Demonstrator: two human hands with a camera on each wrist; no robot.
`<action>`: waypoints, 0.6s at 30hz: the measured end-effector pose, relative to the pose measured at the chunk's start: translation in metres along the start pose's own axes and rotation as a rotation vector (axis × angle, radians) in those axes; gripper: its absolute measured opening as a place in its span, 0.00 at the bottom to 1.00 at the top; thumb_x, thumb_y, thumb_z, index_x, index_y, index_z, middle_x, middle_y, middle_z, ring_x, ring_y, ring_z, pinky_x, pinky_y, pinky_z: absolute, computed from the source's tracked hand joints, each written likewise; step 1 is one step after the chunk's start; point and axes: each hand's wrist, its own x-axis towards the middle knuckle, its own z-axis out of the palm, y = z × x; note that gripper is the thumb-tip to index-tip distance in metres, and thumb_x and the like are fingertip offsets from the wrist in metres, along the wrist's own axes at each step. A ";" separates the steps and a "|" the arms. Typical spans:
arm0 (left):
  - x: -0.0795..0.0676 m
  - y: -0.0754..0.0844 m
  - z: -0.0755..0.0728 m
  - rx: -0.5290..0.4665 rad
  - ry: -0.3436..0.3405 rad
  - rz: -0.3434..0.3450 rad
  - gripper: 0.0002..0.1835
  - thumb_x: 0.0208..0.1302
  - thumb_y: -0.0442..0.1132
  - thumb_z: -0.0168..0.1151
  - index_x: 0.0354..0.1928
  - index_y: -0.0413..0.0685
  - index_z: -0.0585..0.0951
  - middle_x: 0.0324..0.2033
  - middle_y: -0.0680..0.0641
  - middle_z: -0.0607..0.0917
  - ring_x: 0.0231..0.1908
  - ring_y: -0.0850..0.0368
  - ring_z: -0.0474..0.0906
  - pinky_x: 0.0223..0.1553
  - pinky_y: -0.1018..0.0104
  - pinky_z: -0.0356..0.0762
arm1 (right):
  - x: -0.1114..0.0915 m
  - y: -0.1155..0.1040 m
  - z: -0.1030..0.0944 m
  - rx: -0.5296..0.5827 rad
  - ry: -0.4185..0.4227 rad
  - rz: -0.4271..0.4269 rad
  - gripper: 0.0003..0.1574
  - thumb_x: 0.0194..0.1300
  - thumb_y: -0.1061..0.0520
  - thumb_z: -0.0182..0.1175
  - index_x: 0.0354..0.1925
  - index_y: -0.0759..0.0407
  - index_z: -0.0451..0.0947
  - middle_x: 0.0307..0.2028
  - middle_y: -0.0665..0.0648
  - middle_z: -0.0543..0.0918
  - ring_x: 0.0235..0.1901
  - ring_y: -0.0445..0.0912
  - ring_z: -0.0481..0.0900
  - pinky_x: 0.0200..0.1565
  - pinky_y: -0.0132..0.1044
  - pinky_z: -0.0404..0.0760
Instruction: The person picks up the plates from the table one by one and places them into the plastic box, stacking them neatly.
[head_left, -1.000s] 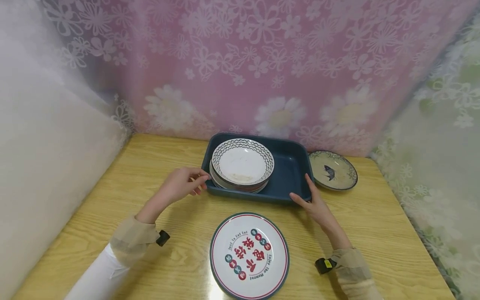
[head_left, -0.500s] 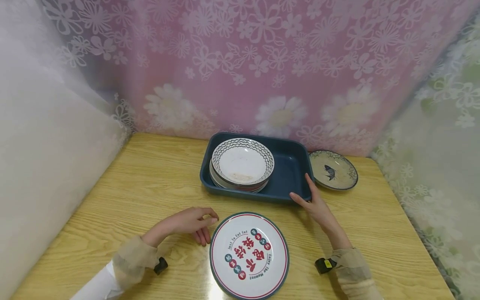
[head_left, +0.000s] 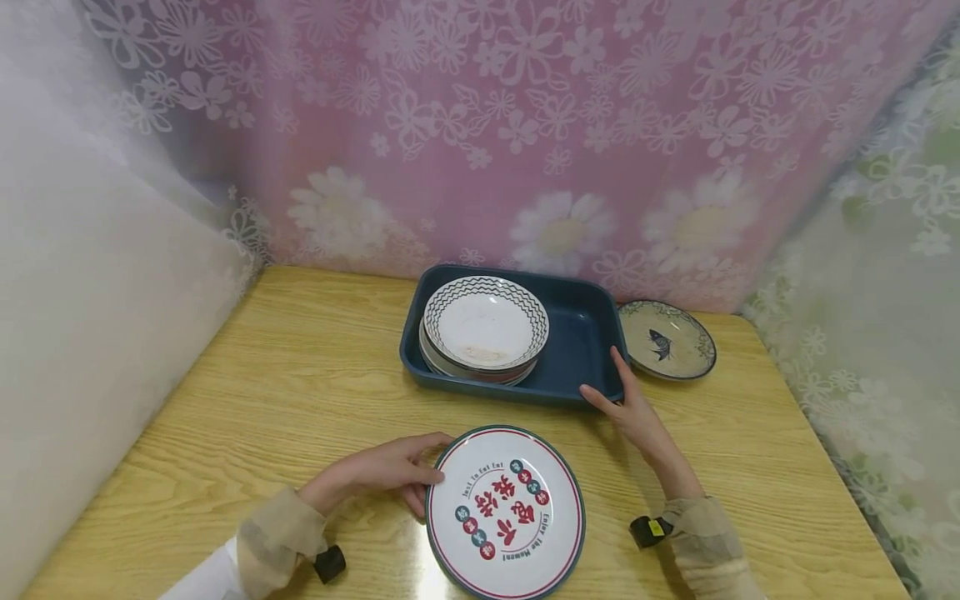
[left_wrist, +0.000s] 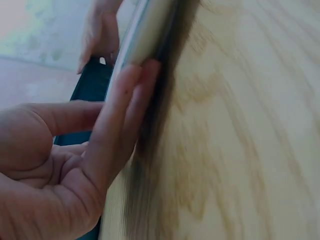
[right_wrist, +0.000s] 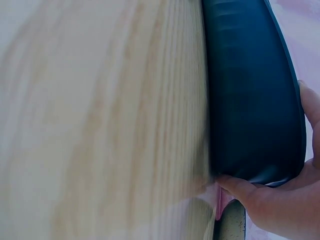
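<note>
A round white plate (head_left: 506,512) with a green rim and red characters is at the front of the table. My left hand (head_left: 390,468) pinches its left edge, thumb on top and fingers underneath. In the left wrist view, the plate's edge looks raised off the wood above the fingers. My right hand (head_left: 637,417) holds the front right corner of a dark blue tray (head_left: 576,342), with the thumb at the rim and a finger against the underside in the right wrist view. Inside the tray's left half, a white bowl (head_left: 486,325) with black wavy lines tops a stack of dishes.
Right of the tray, a beige dish (head_left: 663,342) with a dark fish drawing lies on the wooden table (head_left: 315,350), close to the tray's edge. A pink flowered curtain (head_left: 555,167) hangs behind, and pale cloth stands at both sides.
My left hand has left the tray's left front corner, come down toward me and taken hold of the plate's edge. The plate has shifted slightly right. My right hand stays on the tray.
</note>
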 end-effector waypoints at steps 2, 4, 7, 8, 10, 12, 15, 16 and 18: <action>0.000 -0.001 0.000 -0.002 0.000 0.012 0.29 0.76 0.30 0.53 0.75 0.38 0.60 0.35 0.32 0.88 0.25 0.51 0.88 0.35 0.52 0.88 | 0.000 0.000 0.000 0.000 0.001 -0.002 0.63 0.72 0.41 0.61 0.82 0.45 0.26 0.81 0.63 0.31 0.78 0.65 0.31 0.72 0.70 0.42; -0.001 -0.002 0.000 -0.007 -0.004 0.019 0.30 0.75 0.30 0.53 0.76 0.37 0.59 0.36 0.31 0.88 0.25 0.51 0.89 0.35 0.51 0.88 | 0.000 -0.001 0.000 0.000 0.000 -0.006 0.63 0.72 0.41 0.61 0.82 0.45 0.27 0.81 0.63 0.32 0.78 0.65 0.31 0.72 0.70 0.42; -0.003 -0.002 -0.002 -0.013 0.000 0.029 0.31 0.75 0.30 0.53 0.76 0.35 0.57 0.37 0.31 0.88 0.26 0.52 0.88 0.36 0.52 0.88 | 0.000 -0.002 0.001 -0.002 -0.004 -0.002 0.63 0.72 0.41 0.61 0.82 0.46 0.27 0.80 0.64 0.32 0.78 0.65 0.31 0.72 0.70 0.42; -0.005 -0.002 -0.002 -0.017 0.009 0.031 0.32 0.75 0.30 0.53 0.77 0.34 0.57 0.37 0.31 0.88 0.25 0.53 0.88 0.35 0.52 0.88 | 0.000 -0.002 0.001 -0.003 -0.004 0.005 0.63 0.72 0.40 0.61 0.82 0.46 0.27 0.80 0.64 0.32 0.78 0.65 0.31 0.73 0.69 0.42; -0.007 -0.003 -0.004 -0.026 0.031 0.035 0.33 0.75 0.31 0.54 0.77 0.33 0.56 0.37 0.31 0.88 0.25 0.53 0.88 0.35 0.53 0.88 | -0.001 -0.005 0.001 -0.009 -0.005 0.030 0.63 0.72 0.40 0.61 0.82 0.47 0.27 0.80 0.65 0.31 0.78 0.65 0.31 0.73 0.69 0.41; -0.010 -0.003 -0.005 -0.042 0.058 0.038 0.34 0.74 0.31 0.54 0.77 0.32 0.56 0.37 0.31 0.88 0.25 0.53 0.88 0.34 0.53 0.88 | -0.003 -0.008 0.001 -0.030 0.005 0.056 0.64 0.72 0.39 0.61 0.82 0.48 0.26 0.80 0.65 0.27 0.78 0.66 0.30 0.73 0.69 0.42; -0.014 -0.004 -0.008 -0.061 0.092 0.035 0.34 0.73 0.31 0.55 0.77 0.32 0.56 0.37 0.32 0.88 0.25 0.53 0.88 0.33 0.54 0.88 | -0.007 -0.015 0.002 -0.078 0.060 0.033 0.64 0.71 0.43 0.63 0.82 0.52 0.28 0.78 0.67 0.22 0.77 0.67 0.28 0.72 0.69 0.44; -0.016 -0.004 -0.009 -0.069 0.104 0.033 0.34 0.73 0.32 0.56 0.77 0.32 0.57 0.36 0.33 0.88 0.24 0.54 0.87 0.33 0.55 0.88 | -0.008 -0.017 0.002 -0.103 0.084 0.012 0.64 0.71 0.45 0.64 0.82 0.54 0.29 0.78 0.67 0.20 0.77 0.68 0.28 0.72 0.70 0.45; -0.019 -0.001 -0.010 -0.079 0.132 0.028 0.35 0.73 0.32 0.57 0.77 0.33 0.57 0.34 0.36 0.88 0.24 0.55 0.86 0.32 0.56 0.88 | -0.009 -0.023 0.003 -0.161 0.138 -0.059 0.64 0.69 0.49 0.66 0.82 0.58 0.32 0.78 0.69 0.21 0.77 0.68 0.27 0.71 0.71 0.46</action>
